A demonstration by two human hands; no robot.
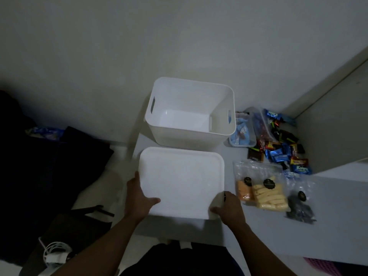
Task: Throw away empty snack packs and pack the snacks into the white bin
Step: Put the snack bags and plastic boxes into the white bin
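While the left hand (139, 198) and the right hand (229, 208) are each grasping a near corner of the white lid (183, 180), thumbs lying on top and fingers curling under the edge, the white bin (189, 138) is standing open just beyond it on the grey bench (338, 216), with no snack yet showing inside. Whether the lid is resting on the bench or hovering just above it cannot be told.

To the right of the bin, a clear tub (243, 132) is holding blue packets, and a heap of small wrapped sweets (282, 150) is spreading beside it toward the wall. Nearer the person, clear bags are lying flat: one with pale yellow sticks (266, 194), one with orange pieces (244, 191) touching it, and one with dark pieces (300, 208) just beside. A dark cloth (39, 166) and a coil of white cable (55, 253) are lying off the bench to the left.

Step in hand, as judged: the person is parking the lid so that the bin's mouth is left free for packing. Doing this well is calling for keeping the lid level, carrying it to the left or the near side, away from the snacks, and setting it down where it is neither covering the bags nor overhanging the bench edge. Which packs are empty cannot be told from here, so each is needing a check before going in.
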